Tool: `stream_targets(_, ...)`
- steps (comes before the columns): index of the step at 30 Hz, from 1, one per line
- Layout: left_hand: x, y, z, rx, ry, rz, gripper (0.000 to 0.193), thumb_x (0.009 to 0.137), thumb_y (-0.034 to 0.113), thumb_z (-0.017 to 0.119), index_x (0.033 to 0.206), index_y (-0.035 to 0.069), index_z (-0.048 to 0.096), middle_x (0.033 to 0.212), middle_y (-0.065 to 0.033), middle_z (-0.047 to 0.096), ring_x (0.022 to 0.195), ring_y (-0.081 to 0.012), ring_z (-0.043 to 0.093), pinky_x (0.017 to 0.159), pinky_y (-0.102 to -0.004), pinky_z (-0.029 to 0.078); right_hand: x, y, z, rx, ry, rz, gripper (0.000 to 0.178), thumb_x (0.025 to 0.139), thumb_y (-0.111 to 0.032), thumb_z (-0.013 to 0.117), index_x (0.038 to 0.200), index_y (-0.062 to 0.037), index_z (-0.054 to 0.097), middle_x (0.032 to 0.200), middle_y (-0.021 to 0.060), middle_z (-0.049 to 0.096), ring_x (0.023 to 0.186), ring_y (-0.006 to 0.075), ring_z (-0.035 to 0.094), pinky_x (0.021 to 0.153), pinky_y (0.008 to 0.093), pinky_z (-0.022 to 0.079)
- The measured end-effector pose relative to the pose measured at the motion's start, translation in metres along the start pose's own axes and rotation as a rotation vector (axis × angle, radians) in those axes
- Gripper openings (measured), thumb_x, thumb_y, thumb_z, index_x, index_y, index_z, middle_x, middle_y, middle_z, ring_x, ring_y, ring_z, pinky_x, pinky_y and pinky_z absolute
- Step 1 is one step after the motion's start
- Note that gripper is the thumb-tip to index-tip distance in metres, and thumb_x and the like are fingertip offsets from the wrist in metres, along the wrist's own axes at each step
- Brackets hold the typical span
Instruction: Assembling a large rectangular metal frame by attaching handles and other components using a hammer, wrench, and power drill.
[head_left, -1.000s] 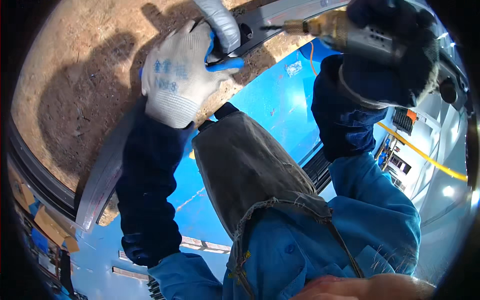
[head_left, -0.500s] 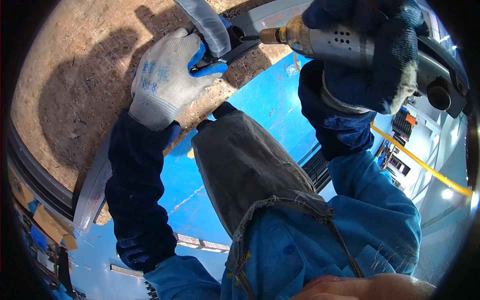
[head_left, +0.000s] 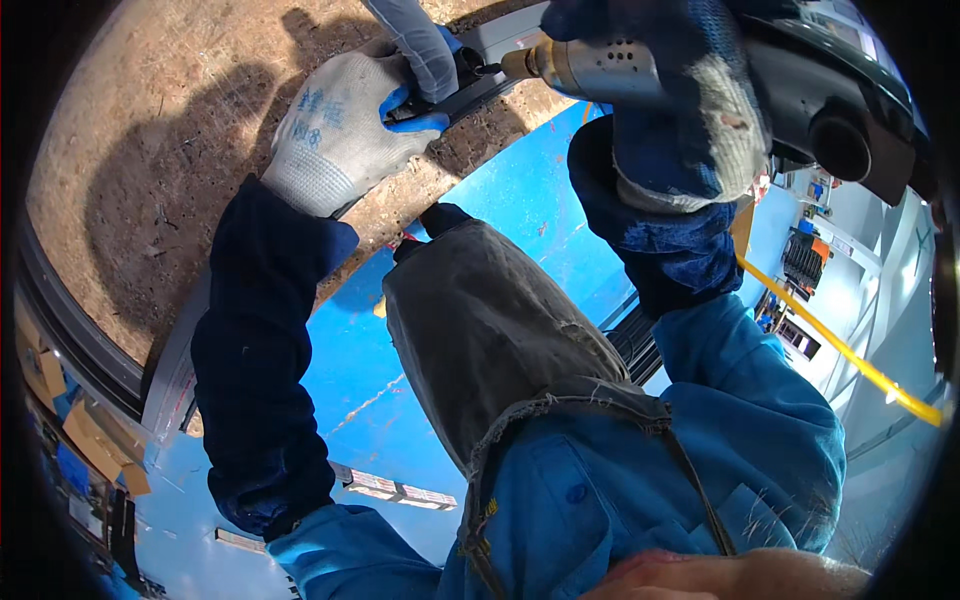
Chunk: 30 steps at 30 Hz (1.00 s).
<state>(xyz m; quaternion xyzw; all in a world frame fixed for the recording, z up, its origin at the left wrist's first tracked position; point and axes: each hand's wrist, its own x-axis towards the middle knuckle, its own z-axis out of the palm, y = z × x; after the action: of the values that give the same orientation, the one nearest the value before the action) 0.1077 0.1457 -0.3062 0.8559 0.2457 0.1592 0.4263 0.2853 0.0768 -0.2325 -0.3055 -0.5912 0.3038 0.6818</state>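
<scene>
My left hand (head_left: 340, 125), in a white knit glove with blue-coated fingers, grips a dark strip-like profile (head_left: 480, 97) at the bench edge. A grey, film-wrapped tube-like piece (head_left: 415, 45) rises beside its fingers. My right hand (head_left: 700, 120), in a dark blue and white glove, is wrapped round a power drill (head_left: 615, 70) with a silver, perforated body and a brass-coloured nose. The drill points left, its tip close to the dark profile near my left fingers. Whether the tip touches it I cannot tell. A long grey curved-looking frame bar (head_left: 505, 32) runs behind.
The worn brown workbench (head_left: 190, 130) fills the upper left, with a dark rail (head_left: 85, 330) along its side. A yellow hose (head_left: 850, 345) crosses at the right. Cardboard boxes (head_left: 100, 435) stand lower left, above a blue floor (head_left: 500, 220).
The drill and my right hand have shifted left and slightly up, bringing the brass nose closer to the dark profile. My left hand keeps its grip, moving only slightly.
</scene>
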Motion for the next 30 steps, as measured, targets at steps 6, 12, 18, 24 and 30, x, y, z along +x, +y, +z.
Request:
stream_targets(6, -0.003, -0.005, 0.001, 0.03, -0.025, -0.026, 0.03, 0.073, 0.026, 0.072, 0.094, 0.005, 0.066, 0.09, -0.0138, 0.065, 0.088, -0.0318, 0.061, 0.077, -0.0385, 0.048, 0.0, 0.003, -0.002, 0.012, 0.002, 0.007, 0.032, 0.091, -0.029, 0.048, 0.118, -0.0112, 0.052, 0.092, 0.0051, 0.05, 0.08, 0.0237, 0.049, 0.065, 0.0427, 0.047)
stream_targets(12, -0.002, -0.004, 0.0, 0.097, 0.028, 0.056, 0.03, 0.073, 0.028, 0.072, 0.095, 0.007, 0.066, 0.091, -0.0134, 0.064, 0.088, -0.0302, 0.06, 0.079, -0.0412, 0.047, 0.001, 0.003, -0.003, 0.012, 0.002, 0.024, 0.033, 0.091, -0.03, 0.048, 0.118, -0.0119, 0.053, 0.098, 0.005, 0.051, 0.086, 0.0244, 0.048, 0.068, 0.0443, 0.045)
stream_targets(18, -0.002, 0.002, -0.001, 0.063, -0.024, -0.037, 0.03, 0.072, 0.025, 0.073, 0.095, 0.007, 0.066, 0.094, -0.0136, 0.063, 0.086, -0.03, 0.061, 0.078, -0.0391, 0.049, 0.004, 0.004, -0.008, 0.022, -0.002, 0.033, 0.034, 0.091, -0.031, 0.047, 0.119, -0.0126, 0.053, 0.104, 0.0049, 0.051, 0.092, 0.0251, 0.047, 0.071, 0.0458, 0.044)
stream_targets(24, -0.002, -0.003, 0.001, 0.076, 0.007, 0.068, 0.031, 0.072, 0.023, 0.074, 0.097, 0.006, 0.065, 0.095, -0.0141, 0.062, 0.087, -0.0292, 0.062, 0.081, -0.038, 0.049, 0.004, 0.001, -0.009, 0.014, -0.006, 0.04, 0.035, 0.091, -0.032, 0.047, 0.119, -0.0134, 0.054, 0.109, 0.0048, 0.051, 0.098, 0.0259, 0.047, 0.074, 0.0474, 0.043)
stream_targets(30, -0.001, -0.006, 0.001, 0.012, 0.025, 0.114, 0.034, 0.073, 0.024, 0.073, 0.102, 0.007, 0.064, 0.099, -0.014, 0.061, 0.091, -0.0294, 0.061, 0.084, -0.0381, 0.049, 0.003, 0.001, -0.008, 0.03, -0.011, 0.057, 0.036, 0.09, -0.033, 0.046, 0.12, -0.0141, 0.054, 0.115, 0.0047, 0.052, 0.104, 0.0266, 0.046, 0.076, 0.049, 0.041)
